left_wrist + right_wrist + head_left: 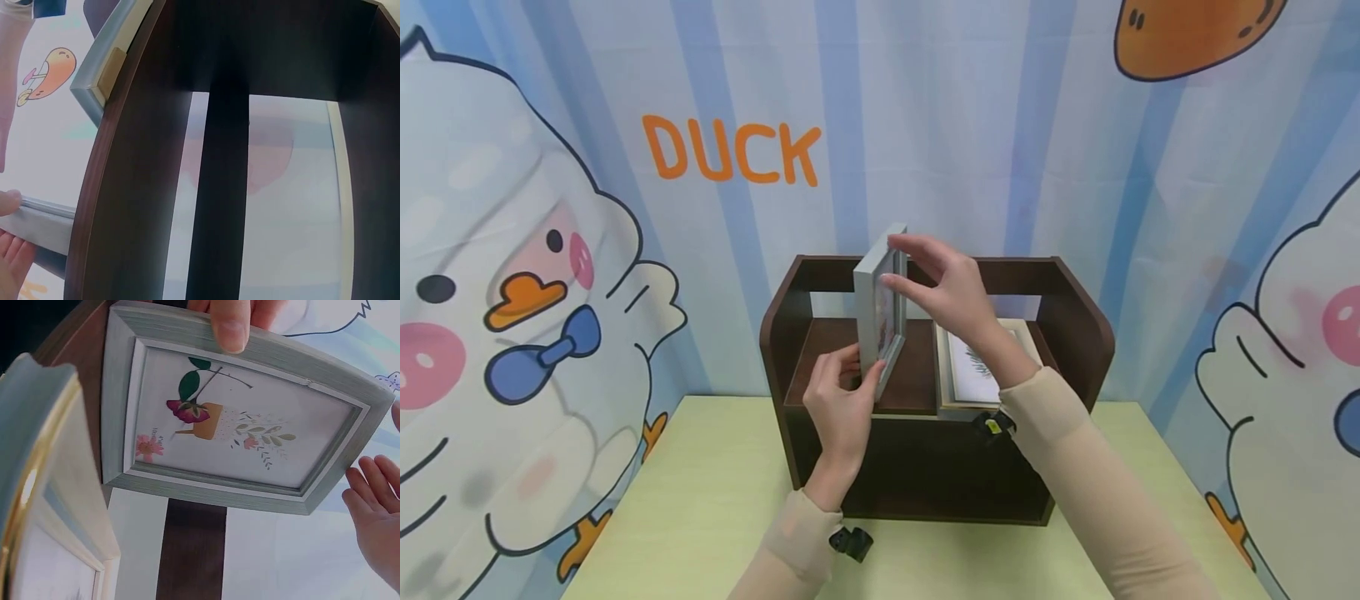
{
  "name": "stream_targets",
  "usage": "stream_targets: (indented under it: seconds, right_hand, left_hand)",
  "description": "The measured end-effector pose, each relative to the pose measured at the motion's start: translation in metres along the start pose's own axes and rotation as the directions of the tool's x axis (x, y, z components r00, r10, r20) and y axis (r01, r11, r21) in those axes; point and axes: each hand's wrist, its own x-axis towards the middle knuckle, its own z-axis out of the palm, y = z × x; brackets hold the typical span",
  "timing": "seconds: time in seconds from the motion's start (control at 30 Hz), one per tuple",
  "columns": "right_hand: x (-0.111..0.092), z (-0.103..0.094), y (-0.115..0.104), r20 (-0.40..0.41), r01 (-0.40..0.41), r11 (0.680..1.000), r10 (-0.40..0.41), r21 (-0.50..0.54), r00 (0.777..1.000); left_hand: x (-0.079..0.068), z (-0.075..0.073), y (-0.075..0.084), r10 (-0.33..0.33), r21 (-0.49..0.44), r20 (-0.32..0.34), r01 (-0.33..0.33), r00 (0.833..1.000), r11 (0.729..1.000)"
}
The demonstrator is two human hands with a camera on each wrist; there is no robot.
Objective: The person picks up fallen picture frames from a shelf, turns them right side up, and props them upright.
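A grey-green picture frame (867, 312) stands upright, edge-on to the head camera, over the left part of a dark brown wooden shelf unit (925, 475). Inside it, the right wrist view shows a pressed rose and a printed vase with flowers (212, 422). My left hand (841, 408) grips its lower near corner, thumb on one side and fingers on the other. With thumb and fingers my right hand (951, 287) holds its upper part. On the shelf's right side lies a stack of frames (946, 367), the top one with a leaf print (977, 362).
The shelf unit has raised side panels (1088, 333) and a back rail (1015, 275). It stands on a pale yellow-green table (715, 475). Behind hangs a blue striped curtain (925, 125) with cartoon ducks. A gold-edged frame (37, 475) sits close by in the right wrist view.
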Motion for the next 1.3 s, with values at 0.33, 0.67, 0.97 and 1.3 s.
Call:
stream_targets:
  seconds: [0.33,0.67,0.97,1.3]
  right_hand:
    - [0.003,0.000,-0.002,0.048,0.047,0.998,-0.046,-0.035,0.998]
    - [0.002,-0.003,0.002,0.083,0.095,0.995,-0.092,-0.030,0.992]
    - [0.003,-0.005,0.003,0.104,0.104,0.995,-0.104,0.007,0.989]
    - [0.004,-0.003,0.006,0.097,0.127,0.991,-0.129,0.032,0.987]
  left_hand:
    - [-0.003,0.000,0.005,-0.002,-0.060,0.034,0.004,0.999,0.998]
    - [-0.006,0.003,0.010,0.005,-0.110,0.056,0.002,0.998,0.994]
    - [-0.009,0.007,0.010,-0.005,-0.112,0.070,0.013,0.998,0.994]
    - [-0.009,0.004,0.007,0.004,-0.124,0.086,0.007,0.996,0.992]
